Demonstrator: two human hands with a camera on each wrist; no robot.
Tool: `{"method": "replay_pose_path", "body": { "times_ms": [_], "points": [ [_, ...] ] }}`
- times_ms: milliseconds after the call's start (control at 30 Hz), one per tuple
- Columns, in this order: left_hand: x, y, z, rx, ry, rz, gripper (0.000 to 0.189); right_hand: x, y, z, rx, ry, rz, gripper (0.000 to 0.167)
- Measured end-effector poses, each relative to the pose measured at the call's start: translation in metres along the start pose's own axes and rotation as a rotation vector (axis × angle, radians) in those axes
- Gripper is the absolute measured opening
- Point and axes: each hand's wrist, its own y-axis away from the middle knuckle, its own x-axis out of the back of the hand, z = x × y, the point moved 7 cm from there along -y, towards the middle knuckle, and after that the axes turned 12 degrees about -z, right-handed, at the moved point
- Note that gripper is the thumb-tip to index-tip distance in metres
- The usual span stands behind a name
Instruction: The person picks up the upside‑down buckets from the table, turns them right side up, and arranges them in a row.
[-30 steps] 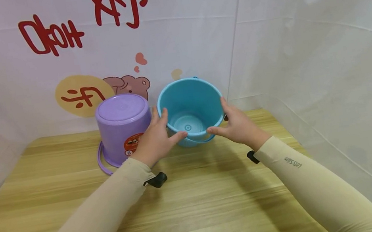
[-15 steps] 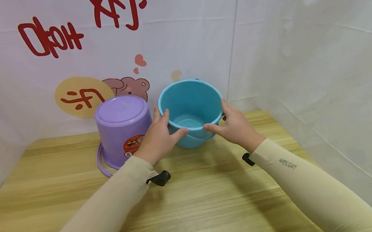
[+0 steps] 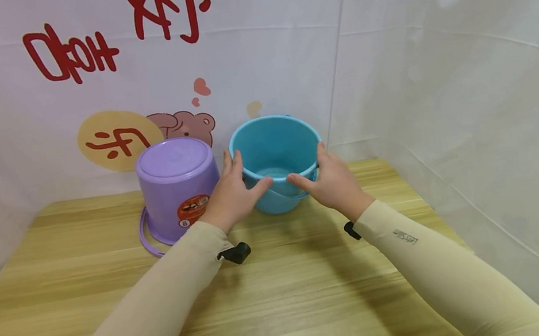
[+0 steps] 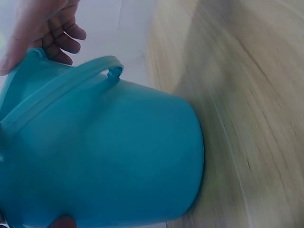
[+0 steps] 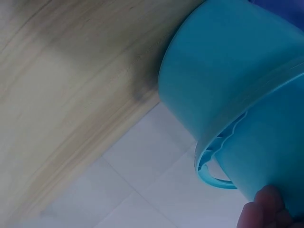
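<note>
A blue plastic bucket stands on the wooden table with its mouth up. My left hand holds it by the left of the rim, fingers along the side and thumb at the front edge. On the right, my right hand grips the rim in the same way, the two thumbtips close together at the front. The bucket's handle hangs down its near side. In the left wrist view the bucket's base is right at the tabletop. Just left of my left hand, a purple bucket stands upside down.
The purple bucket's handle lies on the wooden table at its left. A white printed curtain rises behind both buckets, and a white sheet hangs along the right side.
The blue bucket, earlier tipped with its mouth toward me, has come more upright. Its front rim has risen, and my thumbs have moved closer together. The purple bucket has stayed put.
</note>
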Motion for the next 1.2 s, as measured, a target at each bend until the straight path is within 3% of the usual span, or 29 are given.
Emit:
{"method": "replay_pose_path", "body": {
  "times_ms": [600,1200],
  "points": [
    [-0.003,-0.014,-0.004,0.034,-0.004,0.006,0.107,-0.001,-0.006,0.004,-0.101,-0.025,-0.05,0.13],
    [-0.001,-0.021,-0.003,0.051,0.026,-0.006,0.103,-0.004,-0.013,0.01,-0.121,-0.067,-0.047,0.13]
  ]
}}
